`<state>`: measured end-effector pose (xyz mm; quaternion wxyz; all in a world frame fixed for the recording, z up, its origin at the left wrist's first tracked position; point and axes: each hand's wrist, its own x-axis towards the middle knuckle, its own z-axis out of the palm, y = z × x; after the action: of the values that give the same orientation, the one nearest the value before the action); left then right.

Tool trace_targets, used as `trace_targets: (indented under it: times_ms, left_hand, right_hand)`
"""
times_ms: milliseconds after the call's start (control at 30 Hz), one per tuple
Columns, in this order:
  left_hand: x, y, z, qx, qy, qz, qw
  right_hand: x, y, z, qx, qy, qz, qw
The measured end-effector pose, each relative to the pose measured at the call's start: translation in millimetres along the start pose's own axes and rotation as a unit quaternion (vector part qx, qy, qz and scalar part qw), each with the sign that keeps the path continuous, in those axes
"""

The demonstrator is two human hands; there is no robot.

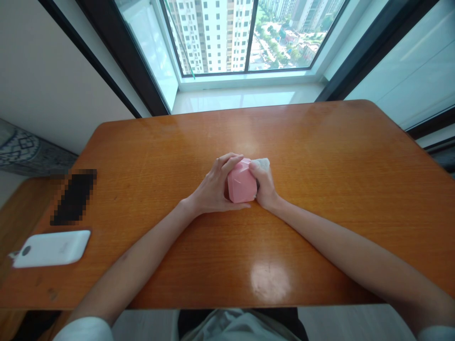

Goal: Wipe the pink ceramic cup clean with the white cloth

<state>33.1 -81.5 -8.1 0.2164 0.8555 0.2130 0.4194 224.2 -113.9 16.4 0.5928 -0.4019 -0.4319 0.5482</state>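
- Your left hand [213, 189] wraps the left side of a pink box [241, 184]: fingers curl over its top edge and the thumb lies along its base, so that grip is closed on the box.
- Your right hand [265, 187] presses against the box's right side, fingers folded in; it also closes on a white cloth [262, 163] that bunches out above the knuckles.
- Whether the cloth touches the box's far face is hidden behind your fingers.
- The pink box sits near the middle of the worktop [320, 156], between both hands, tilted with one flat face turned up towards you. Whether it rests on the wood or is held just clear of it you cannot tell.
- Well apart on your left, a white flat device [53, 248] lies near the worktop's near-left corner.
- Just beyond it lies a dark flat object [74, 196], blurred out.
- A window [249, 33] stands past the far edge of the worktop.
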Motion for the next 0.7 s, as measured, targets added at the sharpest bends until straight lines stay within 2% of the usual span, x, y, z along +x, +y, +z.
trace_targets:
  times_ms: [167,367,567,700]
  left_hand:
    - [-1.8,-1.4,-1.5,-0.063,-0.004,-0.018,0.998]
    - [-3.6,-1.7,-4.5,-0.226,-0.076,-0.137,0.962]
    - [-3.0,-1.2,-7.3,-0.275,-0.088,-0.163,0.943]
    - [-4.6,-2.8,-5.6,-0.265,-0.086,-0.159,0.947]
  right_hand:
    - [-8.6,-0.9,-1.7,-0.049,-0.045,-0.065,0.996]
    - [-13.1,1.3,-7.2,-0.168,-0.108,-0.148,0.969]
    - [-10.3,1.4,-10.4,-0.225,-0.105,-0.188,0.950]
    - [-10.9,-1.8,-9.4,-0.217,-0.089,-0.174,0.956]
